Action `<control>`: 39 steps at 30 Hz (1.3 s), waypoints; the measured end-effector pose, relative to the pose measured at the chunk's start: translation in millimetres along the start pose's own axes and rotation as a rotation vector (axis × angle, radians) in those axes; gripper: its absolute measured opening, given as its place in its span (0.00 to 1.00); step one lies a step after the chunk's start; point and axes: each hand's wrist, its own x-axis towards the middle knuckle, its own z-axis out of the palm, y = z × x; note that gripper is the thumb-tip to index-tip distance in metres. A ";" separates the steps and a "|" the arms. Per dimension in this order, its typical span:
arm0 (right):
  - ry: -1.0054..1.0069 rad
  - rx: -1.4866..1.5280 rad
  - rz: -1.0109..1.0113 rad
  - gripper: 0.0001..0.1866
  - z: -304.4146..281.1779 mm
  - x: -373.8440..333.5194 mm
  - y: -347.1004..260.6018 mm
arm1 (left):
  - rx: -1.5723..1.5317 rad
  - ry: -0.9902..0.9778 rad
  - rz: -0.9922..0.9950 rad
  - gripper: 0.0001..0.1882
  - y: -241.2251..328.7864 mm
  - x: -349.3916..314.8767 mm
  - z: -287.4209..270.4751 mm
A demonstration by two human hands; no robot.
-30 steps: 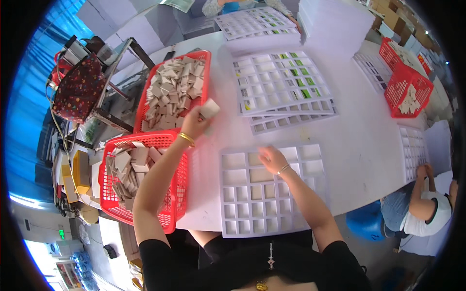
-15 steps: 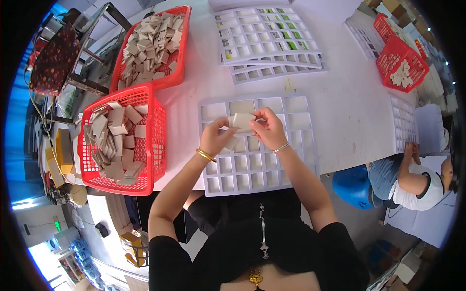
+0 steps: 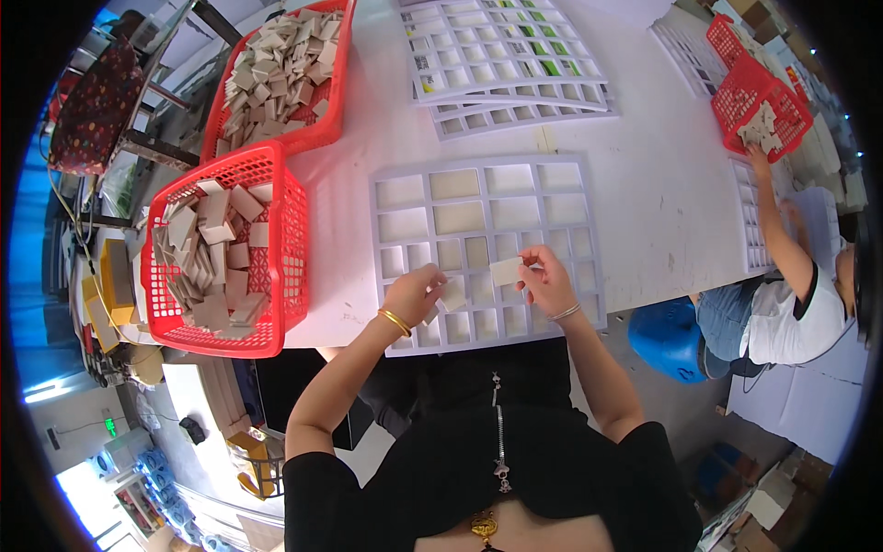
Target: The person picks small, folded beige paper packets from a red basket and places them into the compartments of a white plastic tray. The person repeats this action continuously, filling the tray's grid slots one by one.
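My left hand (image 3: 412,294) is closed on beige tiles over the lower left of a white compartment tray (image 3: 376,221). One held tile (image 3: 452,294) sticks out past the fingertips; another shows below the fingers, and the exact number is hidden. My right hand (image 3: 549,283) pinches a single flat beige tile (image 3: 505,272) above the tray's middle. Beige pieces lie in several compartments, among them a large tile (image 3: 455,185) in the top row. Other compartments look white inside.
On the left, a red basket (image 3: 296,248) of loose tiles stands before a second red basket (image 3: 345,83), also full of tiles. Stacked compartment trays (image 3: 515,97) lie at the back. At far right, a co-worker's arm (image 3: 782,221) reaches to another red basket (image 3: 782,92).
My hands were together over the upper tray; now they are apart and nearer my body, each with tile in it. The co-worker's arm has stretched out to the far-right basket. The view has shifted slightly.
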 end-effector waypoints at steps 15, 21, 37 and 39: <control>-0.083 -0.396 -0.233 0.10 19.2 8.3 0.6 | 0.373 0.117 0.062 0.07 17.3 0.7 14.0; -0.200 -0.618 -0.329 0.06 30.2 21.4 11.0 | 0.572 -0.106 0.158 0.13 2.2 -27.0 24.1; -0.208 -1.292 -0.452 0.08 47.0 -8.8 -3.3 | -0.008 0.406 0.038 0.18 -9.0 -30.6 -4.9; 0.080 -1.175 -0.508 0.15 32.5 -7.6 8.0 | 0.113 0.601 0.069 0.20 -36.1 -35.0 -12.3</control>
